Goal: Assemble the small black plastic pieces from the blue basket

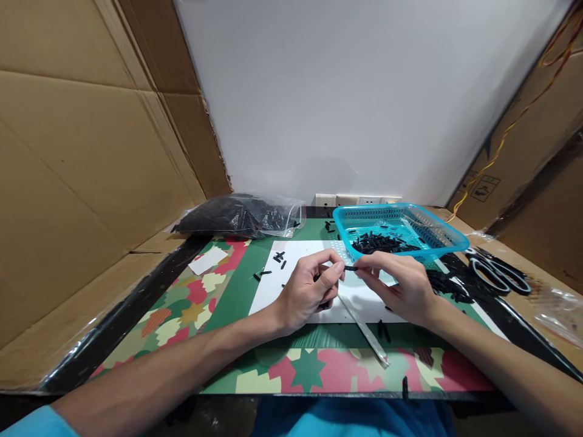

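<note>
My left hand (314, 280) is closed, with thumb and forefinger at one end of a small black stick-like piece (350, 267). My right hand (398, 284) pinches the other end of that piece. More dark bits show among the curled fingers of my left hand, though I cannot make out what they are. Below the hands lies a white sheet of paper (264, 303). A thin, pale flat strip (364, 331) slants across it towards the table's front edge. Several loose black pieces (279, 257) are scattered on the sheet's left part.
Behind my right hand stands a blue plastic basket (401, 211) with a heap of black pieces. A clear bag (241, 215) full of black pieces lies at the back left. Scissors (498, 273) rest at the right. Cardboard walls (91, 121) enclose the sides.
</note>
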`<act>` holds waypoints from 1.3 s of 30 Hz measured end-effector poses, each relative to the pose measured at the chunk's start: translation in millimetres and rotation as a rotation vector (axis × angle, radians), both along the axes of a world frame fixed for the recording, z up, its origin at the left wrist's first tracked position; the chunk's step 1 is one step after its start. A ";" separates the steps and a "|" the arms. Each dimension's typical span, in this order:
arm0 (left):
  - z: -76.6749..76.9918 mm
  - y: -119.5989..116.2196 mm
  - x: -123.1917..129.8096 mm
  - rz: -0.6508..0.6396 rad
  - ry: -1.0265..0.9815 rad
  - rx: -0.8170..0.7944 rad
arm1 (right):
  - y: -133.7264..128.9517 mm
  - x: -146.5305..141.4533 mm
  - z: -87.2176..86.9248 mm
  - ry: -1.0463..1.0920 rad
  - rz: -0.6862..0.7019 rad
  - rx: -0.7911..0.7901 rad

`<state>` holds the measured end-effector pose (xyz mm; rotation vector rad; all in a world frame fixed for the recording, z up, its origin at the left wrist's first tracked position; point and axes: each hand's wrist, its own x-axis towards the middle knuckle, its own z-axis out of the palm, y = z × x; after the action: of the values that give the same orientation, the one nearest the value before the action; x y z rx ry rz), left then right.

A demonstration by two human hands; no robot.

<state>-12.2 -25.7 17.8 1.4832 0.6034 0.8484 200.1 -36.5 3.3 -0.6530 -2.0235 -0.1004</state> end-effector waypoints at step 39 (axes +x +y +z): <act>-2.9 -0.6 0.6 0.021 0.048 0.105 | -1.7 2.2 -1.2 -0.031 0.062 -0.061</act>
<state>-11.7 -26.3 14.9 1.5991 0.6189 0.8738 202.3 -38.2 2.1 -0.6293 -2.0815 -0.0126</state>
